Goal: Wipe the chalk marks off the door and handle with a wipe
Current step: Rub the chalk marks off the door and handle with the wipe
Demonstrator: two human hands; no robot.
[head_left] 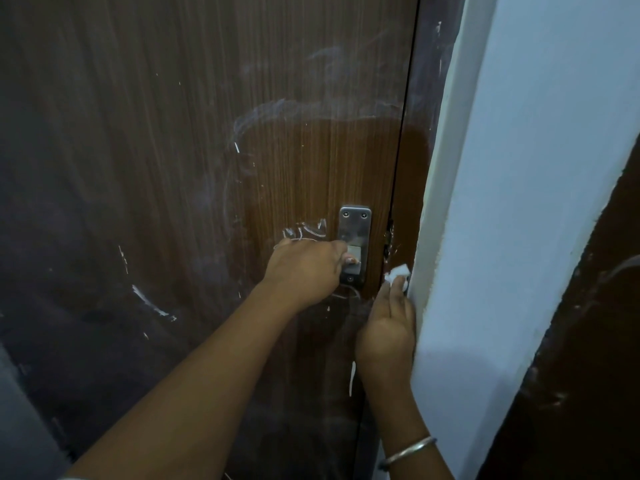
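Note:
A dark brown wooden door [173,150] fills the view, streaked with white chalk marks [304,232] and smears above and left of the handle. A metal handle plate [355,223] is screwed near the door's right edge. My left hand [306,268] grips the handle, its fingers curled round it and hiding most of the lever. My right hand [388,327] presses a small white wipe [398,273] against the door's edge strip next to the frame, just right of the plate.
A white door frame and pale blue wall [519,202] stand immediately right of my right hand. Another dark brown surface with chalk smears [588,341] shows at far right. A wiped, darker patch [346,161] lies above the handle.

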